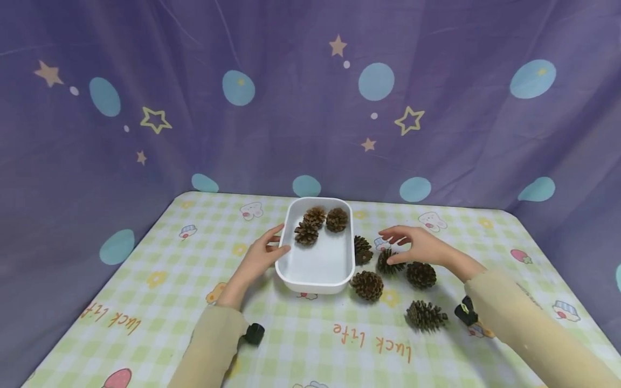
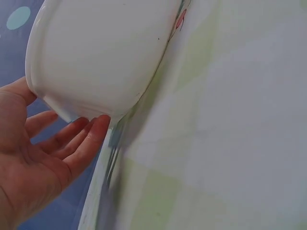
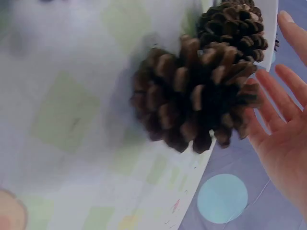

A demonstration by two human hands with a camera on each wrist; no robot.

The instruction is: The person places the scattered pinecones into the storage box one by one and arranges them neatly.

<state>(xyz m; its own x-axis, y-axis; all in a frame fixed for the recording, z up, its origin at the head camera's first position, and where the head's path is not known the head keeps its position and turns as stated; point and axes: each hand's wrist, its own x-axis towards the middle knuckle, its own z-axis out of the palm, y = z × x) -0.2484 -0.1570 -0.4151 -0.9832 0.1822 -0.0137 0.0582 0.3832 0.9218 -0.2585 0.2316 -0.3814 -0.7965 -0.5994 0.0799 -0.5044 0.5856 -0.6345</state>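
A white tray (image 1: 315, 264) holds three brown pine cones, among them one pine cone (image 1: 337, 220) at its far right corner. My left hand (image 1: 259, 256) grips the tray's left side, the thumb at the rim and the fingers against the outer wall (image 2: 100, 72). To the tray's right, my right hand (image 1: 419, 247) hovers with fingers spread and loosely bent above a dark pine cone (image 1: 386, 262). Its thumb overlaps that cone in the head view. From the right wrist, a large pine cone (image 3: 196, 96) shows in front of the hand (image 3: 283, 129).
Further pine cones lie right of the tray: one by its wall (image 1: 362, 250), a pine cone (image 1: 367, 285) near its front corner, a pine cone (image 1: 421, 275) under the right wrist, and a longer pine cone (image 1: 427, 316) nearer. A checked cloth (image 1: 184, 312) covers the table; a purple curtain (image 1: 301, 145) hangs behind.
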